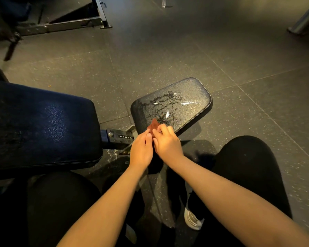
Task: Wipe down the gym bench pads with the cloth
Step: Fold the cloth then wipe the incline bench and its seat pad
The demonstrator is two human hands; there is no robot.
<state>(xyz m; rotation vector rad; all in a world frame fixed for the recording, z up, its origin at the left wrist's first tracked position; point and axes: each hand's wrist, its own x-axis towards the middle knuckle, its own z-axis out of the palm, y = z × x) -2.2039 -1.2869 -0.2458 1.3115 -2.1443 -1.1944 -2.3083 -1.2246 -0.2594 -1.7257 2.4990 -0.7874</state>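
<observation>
While droplets (161, 104) streak the seat pad (194, 90), speckled floor (168, 50) surrounds it.

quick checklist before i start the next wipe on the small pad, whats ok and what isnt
1. Cloth in hand: ok, the right hand holds it bunched at the seat pad's near edge.
2. Left hand grip on the cloth: cannot tell, its fingertips meet the cloth but the hold is hidden.
3. Cloth spread flat for wiping: not ok, only a small peak shows.
4. Seat pad wetted: ok, spray streaks cross its middle.
5. Seat pad wiped: not ok, the streaks lie unwiped.
6. Back pad clean: cannot tell, too dark to judge.
</observation>
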